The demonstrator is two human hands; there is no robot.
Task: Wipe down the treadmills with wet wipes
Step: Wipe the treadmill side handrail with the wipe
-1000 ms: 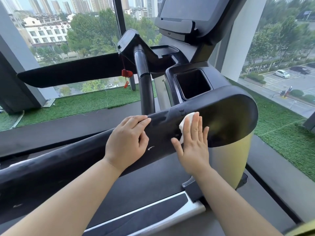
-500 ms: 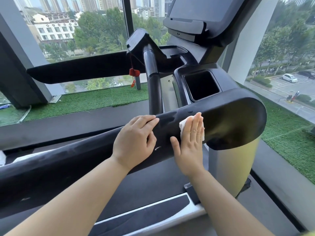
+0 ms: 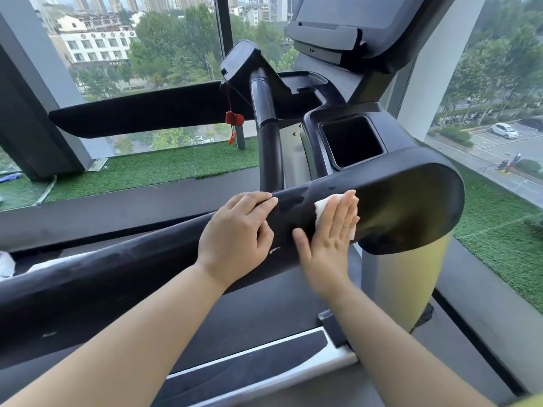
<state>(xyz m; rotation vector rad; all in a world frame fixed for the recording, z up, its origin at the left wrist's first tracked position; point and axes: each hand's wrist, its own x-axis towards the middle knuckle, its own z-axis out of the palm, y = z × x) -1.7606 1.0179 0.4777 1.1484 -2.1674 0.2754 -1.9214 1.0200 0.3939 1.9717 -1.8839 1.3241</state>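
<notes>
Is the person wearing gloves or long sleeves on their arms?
No. The left hand and right hand are bare, with no gloves. Both forearms are uncovered as far as the picture shows, with no sleeves, watch or bracelet.

Stretching bare left forearm (image 3: 132, 333) and right forearm (image 3: 390, 342) forward; resting left hand (image 3: 235, 236) palm-down, fingers almost straight, thumb bent; pressing right hand (image 3: 329, 233) flat, fingers straight together, thumb spread; side by side, apart.

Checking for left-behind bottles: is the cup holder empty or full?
Looks empty: the cup holder shows only bare dark walls, though its bottom is in shadow.
</notes>
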